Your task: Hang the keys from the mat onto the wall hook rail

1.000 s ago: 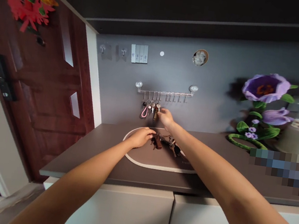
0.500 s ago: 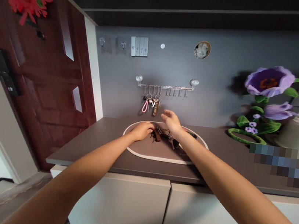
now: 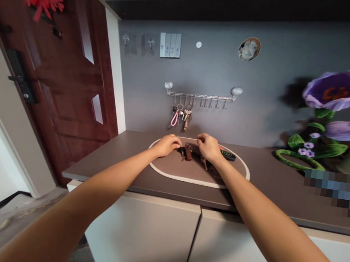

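My left hand [image 3: 167,145] rests at the left of an oval mat [image 3: 175,175], its fingertips pinched at the edge of a bunch of keys [image 3: 182,154]. A brown key fob [image 3: 188,152] lies beside those keys. Over the middle of the mat, my right hand [image 3: 209,148] has its fingers curled down; what they grip, if anything, is hidden. More keys [image 3: 204,163] lie under that hand. A dark object with green markings [image 3: 226,154] lies on the mat just right of it.
A hook rail [image 3: 202,96] on the wall carries several key rings, with a pink strap [image 3: 174,118] among them. Purple cloth flowers [image 3: 338,91] stand at the right of the counter [image 3: 103,155]. A dark red door [image 3: 60,89] is on the left. A dark shelf [image 3: 212,6] overhangs.
My right hand has lowered and its spread fingers have curled in. My left hand stays by the keys at the left. The view has shifted slightly.
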The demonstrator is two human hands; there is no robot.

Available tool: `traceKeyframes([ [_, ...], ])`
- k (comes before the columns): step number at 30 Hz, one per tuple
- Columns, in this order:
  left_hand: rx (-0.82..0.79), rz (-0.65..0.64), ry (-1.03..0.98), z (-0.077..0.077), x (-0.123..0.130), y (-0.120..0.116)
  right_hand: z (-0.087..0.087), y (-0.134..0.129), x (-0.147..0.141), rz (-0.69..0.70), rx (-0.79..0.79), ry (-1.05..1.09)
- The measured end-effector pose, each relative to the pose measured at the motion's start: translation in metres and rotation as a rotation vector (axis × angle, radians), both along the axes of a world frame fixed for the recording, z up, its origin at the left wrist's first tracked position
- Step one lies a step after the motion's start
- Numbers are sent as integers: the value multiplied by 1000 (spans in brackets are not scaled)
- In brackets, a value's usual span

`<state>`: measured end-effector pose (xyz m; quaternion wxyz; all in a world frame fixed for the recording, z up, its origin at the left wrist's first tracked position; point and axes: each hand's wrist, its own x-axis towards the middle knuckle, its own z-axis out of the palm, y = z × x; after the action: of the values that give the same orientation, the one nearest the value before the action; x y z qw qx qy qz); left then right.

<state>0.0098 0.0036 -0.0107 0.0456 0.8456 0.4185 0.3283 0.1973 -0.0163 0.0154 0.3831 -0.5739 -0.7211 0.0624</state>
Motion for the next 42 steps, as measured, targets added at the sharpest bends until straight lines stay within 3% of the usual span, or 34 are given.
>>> traceKeyframes([
  [6, -64, -7, -172, 7, -2, -6, -2, -2, -2, 16, 44, -122],
  [14, -500, -132, -593, 10, 0, -13, -1, -2, -3, 76, 86, -176],
  [18, -629, -126, -713, 14, 1, -17, -1, -2, -5, 95, 95, -181],
  [28, -662, -198, -891, 23, -2, -20, 2, -5, -9, 199, 90, 3],
  [37, -690, -246, -952, 24, -1, -20, 5, -18, -13, 446, 48, 163],
  [42, -701, -245, -945, 26, 1, -23, 4, -21, -17, 508, 10, 211],
])
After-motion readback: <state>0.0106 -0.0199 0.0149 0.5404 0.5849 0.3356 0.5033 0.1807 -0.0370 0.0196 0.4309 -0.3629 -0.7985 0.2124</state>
